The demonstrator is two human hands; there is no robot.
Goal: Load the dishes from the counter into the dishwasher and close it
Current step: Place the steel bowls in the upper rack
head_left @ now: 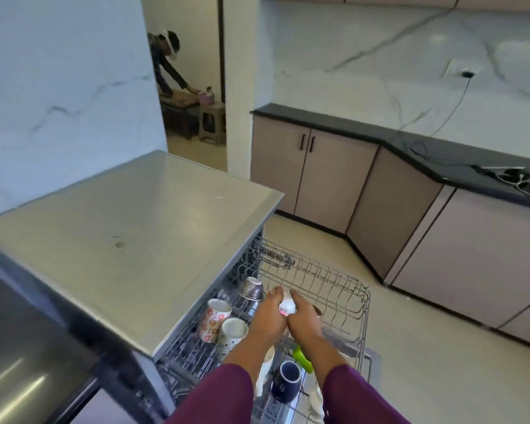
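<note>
The dishwasher's upper wire rack (334,280) is pulled out under a steel counter. Over its middle, my left hand (268,316) and my right hand (303,318) together hold a small white cup with pink marks (287,306). In the rack lie a floral mug (213,319), a white patterned mug (231,335), a dark patterned bowl (251,288), a navy mug (286,381) and a green item (303,359). My hands hide most of the white cup.
The steel counter top (129,228) is at the left. Beige cabinets (318,175) under a black counter (441,157) with cables run along the right. Another person bends over a low table through the doorway (193,87).
</note>
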